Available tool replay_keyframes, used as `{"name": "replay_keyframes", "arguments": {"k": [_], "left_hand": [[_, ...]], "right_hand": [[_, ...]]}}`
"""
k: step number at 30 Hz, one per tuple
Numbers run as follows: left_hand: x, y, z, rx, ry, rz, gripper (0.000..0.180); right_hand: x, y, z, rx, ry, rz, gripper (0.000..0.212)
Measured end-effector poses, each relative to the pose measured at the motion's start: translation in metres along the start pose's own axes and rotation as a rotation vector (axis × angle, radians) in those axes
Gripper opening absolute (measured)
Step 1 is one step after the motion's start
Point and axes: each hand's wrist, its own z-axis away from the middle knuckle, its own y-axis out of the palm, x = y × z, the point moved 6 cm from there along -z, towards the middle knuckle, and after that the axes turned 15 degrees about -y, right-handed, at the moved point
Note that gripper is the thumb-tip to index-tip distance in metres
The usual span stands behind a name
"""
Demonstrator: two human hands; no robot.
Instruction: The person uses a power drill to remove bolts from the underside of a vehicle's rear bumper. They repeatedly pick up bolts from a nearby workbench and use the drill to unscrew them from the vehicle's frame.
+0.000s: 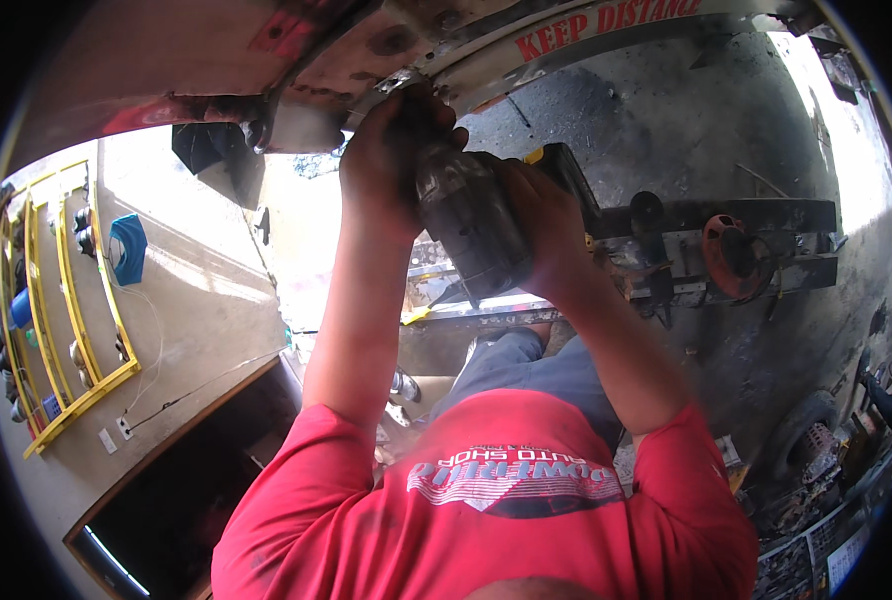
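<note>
Both my arms are raised toward the underside of a reddish, worn vehicle panel [316, 70]. A dark, bulky power tool [471, 215] is between my hands, its front end close to the panel's edge. My left hand [378, 160] wraps round that front end, and its fingers hide where the tool meets the panel. My right hand [546, 225] is closed round the tool's other side. Just beyond it shows a black and yellow block [569, 180], perhaps the tool's battery; the join is hidden.
A pale bumper strip [606, 35] with red lettering runs overhead. Behind my right hand lies a long metal beam [801, 215] with a round orange-red part [731, 255]. A yellow rack [81, 370] holding several small items stands at the left wall. A tyre [806, 425] is at lower right.
</note>
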Motion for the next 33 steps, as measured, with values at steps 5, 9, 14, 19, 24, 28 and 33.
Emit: {"name": "replay_keyframes", "arguments": {"k": [5,9,14,19,24,28,33], "left_hand": [[0.028,0.01,0.034,-0.098,-0.067,-0.085,0.037],[0.051,0.005,0.069,-0.127,-0.213,-0.168,0.041],[0.032,-0.009,0.053,-0.37,0.008,-0.386,0.039],[-0.007,-0.007,0.014,-0.592,0.426,-0.46,0.032],[-0.012,-0.008,0.008,-0.628,0.658,-0.49,0.032],[0.0,-0.041,0.034,-0.521,0.55,-0.664,0.03],[0.035,-0.2,0.081,-0.856,0.203,-1.005,0.026]], "right_hand": [[0.01,-0.008,0.034,-0.024,0.036,-0.099,0.061],[0.015,-0.017,0.082,0.044,0.081,-0.107,0.063],[0.028,-0.019,0.119,0.105,0.24,-0.394,0.065],[0.04,-0.019,0.121,0.098,0.205,-0.341,0.058],[0.038,-0.019,0.132,0.093,0.204,-0.192,0.047],[0.023,-0.032,0.165,0.127,0.404,-0.207,0.039],[0.005,-0.018,0.211,-0.325,1.196,-1.184,0.041]]}}
